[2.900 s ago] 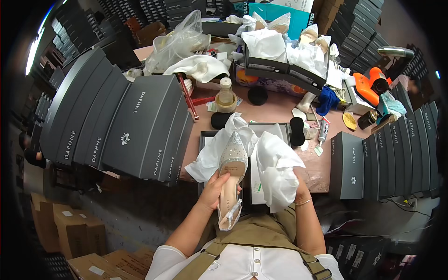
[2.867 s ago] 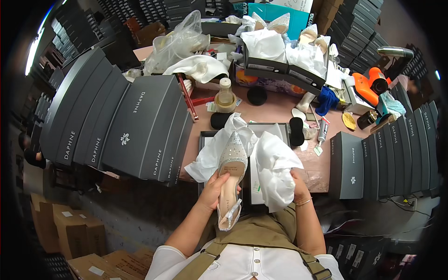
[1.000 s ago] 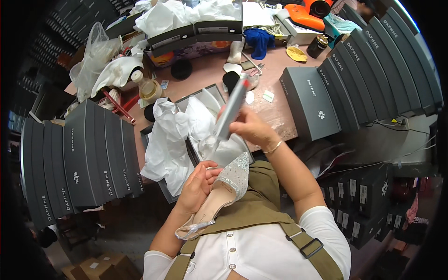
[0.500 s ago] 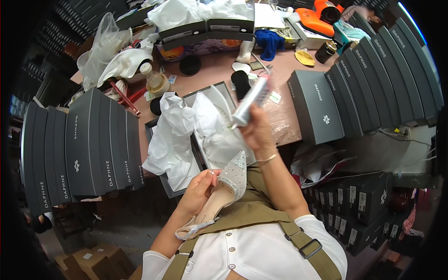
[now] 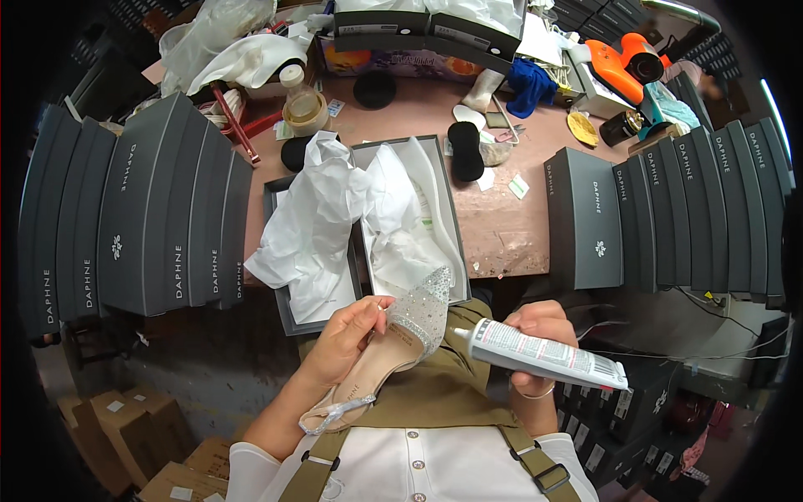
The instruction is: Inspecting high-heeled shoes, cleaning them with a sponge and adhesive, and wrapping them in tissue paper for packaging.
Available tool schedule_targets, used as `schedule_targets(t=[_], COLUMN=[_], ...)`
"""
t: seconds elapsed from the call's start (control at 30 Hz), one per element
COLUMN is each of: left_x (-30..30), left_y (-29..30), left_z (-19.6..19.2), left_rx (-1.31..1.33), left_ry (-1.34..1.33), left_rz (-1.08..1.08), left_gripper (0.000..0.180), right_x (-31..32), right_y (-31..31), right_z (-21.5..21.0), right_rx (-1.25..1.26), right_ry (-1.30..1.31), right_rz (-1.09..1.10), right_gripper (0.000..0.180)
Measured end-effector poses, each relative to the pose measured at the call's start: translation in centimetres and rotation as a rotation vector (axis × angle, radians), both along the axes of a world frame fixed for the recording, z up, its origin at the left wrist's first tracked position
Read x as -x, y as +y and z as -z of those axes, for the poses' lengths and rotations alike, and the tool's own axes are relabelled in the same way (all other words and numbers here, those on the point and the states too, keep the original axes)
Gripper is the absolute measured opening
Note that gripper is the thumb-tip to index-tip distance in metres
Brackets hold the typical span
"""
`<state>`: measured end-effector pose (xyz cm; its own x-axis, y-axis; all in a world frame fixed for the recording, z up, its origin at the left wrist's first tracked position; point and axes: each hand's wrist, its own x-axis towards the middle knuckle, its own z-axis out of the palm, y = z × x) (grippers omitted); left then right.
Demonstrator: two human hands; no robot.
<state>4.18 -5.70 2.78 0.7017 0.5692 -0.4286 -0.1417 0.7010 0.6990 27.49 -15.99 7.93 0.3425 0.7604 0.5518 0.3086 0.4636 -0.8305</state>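
Note:
A silvery pointed-toe shoe (image 5: 424,314) with small sparkling stones and a beige insole rests over my lap, toe pointing away. My left hand (image 5: 347,339) is closed on its side, thumb and fingertips pinched near the edge of the upper; whether something tiny sits in the pinch I cannot make out. To the right, my right hand (image 5: 544,335) grips a white and grey squeeze tube (image 5: 544,356). Its narrow nozzle points left at the shoe's toe, a small gap apart from it.
An open dark shoebox (image 5: 458,243) with white tissue paper (image 5: 314,209) lies ahead on the pink table (image 5: 506,234). Rows of dark shoeboxes stand at left (image 5: 150,209) and right (image 5: 585,226). Beyond are a glue bottle (image 5: 303,109), black pads (image 5: 465,151) and an orange heat gun (image 5: 615,71).
My right hand has swung from over the open shoebox down to the right of the shoe, turning the tube so its nozzle faces the shoe. My left hand still holds the shoe.

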Motion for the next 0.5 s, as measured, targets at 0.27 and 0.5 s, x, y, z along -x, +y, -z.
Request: schedule_targets(t=[0.27, 0.5], left_x=[0.07, -0.06], left_y=[0.13, 0.15], left_z=[-0.56, -0.42], left_rx=[0.012, -0.004], left_ry=[0.015, 0.015], left_rz=[0.004, 0.015], left_gripper=[0.035, 0.037], right_x=[-0.04, 0.06], right_y=[1.1, 1.11], right_z=[-1.27, -0.97], right_rx=[0.036, 0.067], right_ry=[-0.214, -0.176], right_rz=[-0.019, -0.021], right_gripper=[0.046, 0.044])
